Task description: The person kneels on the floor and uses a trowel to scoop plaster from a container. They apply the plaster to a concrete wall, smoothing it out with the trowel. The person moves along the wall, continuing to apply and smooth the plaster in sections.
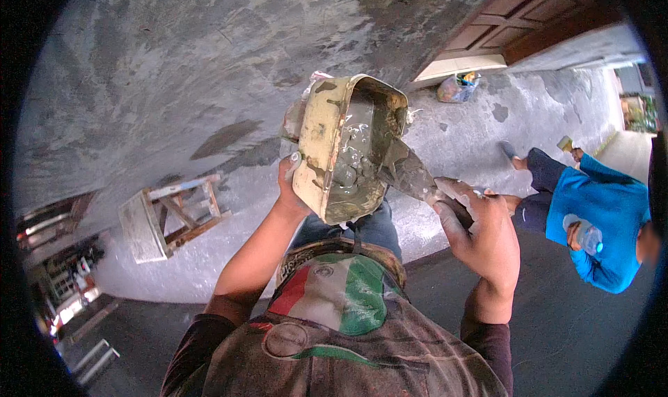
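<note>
In front of me my left hand (292, 185) grips the side of a cream plastic tub (321, 129), which is tilted and smeared with grey. Wet grey mortar (355, 157) lies inside it. My right hand (483, 223) is wrapped round the handle of a trowel (410, 171). The mortar-coated blade reaches over the tub's right rim, with its tip at the mortar. Something pale and partly hidden sits behind the tub's left side; I cannot make out what it is.
A grey plastered wall (174, 77) with darker patches rises ahead. At the left stands a wooden stool or trestle (170, 219). A filled plastic bag (457, 89) rests by the brown door (518, 21). At the right, a person in a blue top (591, 202) holds a clear bottle (590, 238).
</note>
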The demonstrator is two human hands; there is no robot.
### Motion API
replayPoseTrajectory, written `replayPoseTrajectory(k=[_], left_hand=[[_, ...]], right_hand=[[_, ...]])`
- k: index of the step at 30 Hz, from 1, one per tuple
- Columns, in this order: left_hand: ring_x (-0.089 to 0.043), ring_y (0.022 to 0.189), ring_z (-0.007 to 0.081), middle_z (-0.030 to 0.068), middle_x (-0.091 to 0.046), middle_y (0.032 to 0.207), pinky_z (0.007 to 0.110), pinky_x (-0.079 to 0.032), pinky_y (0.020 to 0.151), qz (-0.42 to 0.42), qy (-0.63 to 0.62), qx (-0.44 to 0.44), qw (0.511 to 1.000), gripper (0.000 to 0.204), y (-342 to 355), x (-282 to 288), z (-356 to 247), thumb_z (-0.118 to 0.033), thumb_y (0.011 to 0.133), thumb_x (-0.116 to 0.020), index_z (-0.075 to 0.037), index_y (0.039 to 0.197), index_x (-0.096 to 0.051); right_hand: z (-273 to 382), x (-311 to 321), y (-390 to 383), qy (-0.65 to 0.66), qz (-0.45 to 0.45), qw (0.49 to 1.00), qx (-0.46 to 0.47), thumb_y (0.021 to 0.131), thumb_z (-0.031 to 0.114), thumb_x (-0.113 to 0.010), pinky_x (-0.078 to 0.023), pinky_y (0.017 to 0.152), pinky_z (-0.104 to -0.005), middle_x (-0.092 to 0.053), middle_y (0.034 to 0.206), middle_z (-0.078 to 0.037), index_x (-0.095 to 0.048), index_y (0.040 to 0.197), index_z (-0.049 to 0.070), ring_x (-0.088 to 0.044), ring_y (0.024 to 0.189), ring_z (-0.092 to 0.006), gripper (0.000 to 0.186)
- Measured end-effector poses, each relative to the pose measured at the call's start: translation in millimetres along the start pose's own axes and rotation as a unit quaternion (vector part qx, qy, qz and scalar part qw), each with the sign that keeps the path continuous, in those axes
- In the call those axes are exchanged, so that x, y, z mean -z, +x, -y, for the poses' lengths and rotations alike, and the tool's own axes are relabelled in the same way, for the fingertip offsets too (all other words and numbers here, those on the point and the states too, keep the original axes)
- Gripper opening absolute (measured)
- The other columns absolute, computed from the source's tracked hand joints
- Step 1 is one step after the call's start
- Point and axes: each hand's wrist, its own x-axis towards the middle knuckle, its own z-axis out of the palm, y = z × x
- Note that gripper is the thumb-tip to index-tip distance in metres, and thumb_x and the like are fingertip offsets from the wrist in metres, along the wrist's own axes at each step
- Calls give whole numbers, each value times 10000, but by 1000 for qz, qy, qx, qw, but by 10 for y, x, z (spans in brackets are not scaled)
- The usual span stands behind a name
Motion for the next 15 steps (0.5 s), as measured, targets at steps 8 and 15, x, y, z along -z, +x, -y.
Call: replayPoseTrajectory(k=[8, 15], left_hand=[[-548, 1266, 289, 105, -555, 1402, 469, -433, 1071, -127, 27, -108, 986, 788, 195, -57, 360, -557, 860, -458, -75, 1482, -424], [-543, 1266, 300, 103, -540, 1416, 491, -433, 1070, -134, 1, -168, 977, 794, 269, -132, 489, -588, 847, -472, -119, 1486, -428]], right_hand=[[-142, 19, 547, -29, 101, 994, -35, 845, 62, -689, -531, 743, -442, -697, 945, -246, -685, 1093, -28, -671, 864, -432, 263], [-467, -222, 649, 144, 40, 989, -11, 867, 45, -668, -541, 692, -405, -683, 881, -273, -664, 1141, -35, -691, 798, -422, 285]])
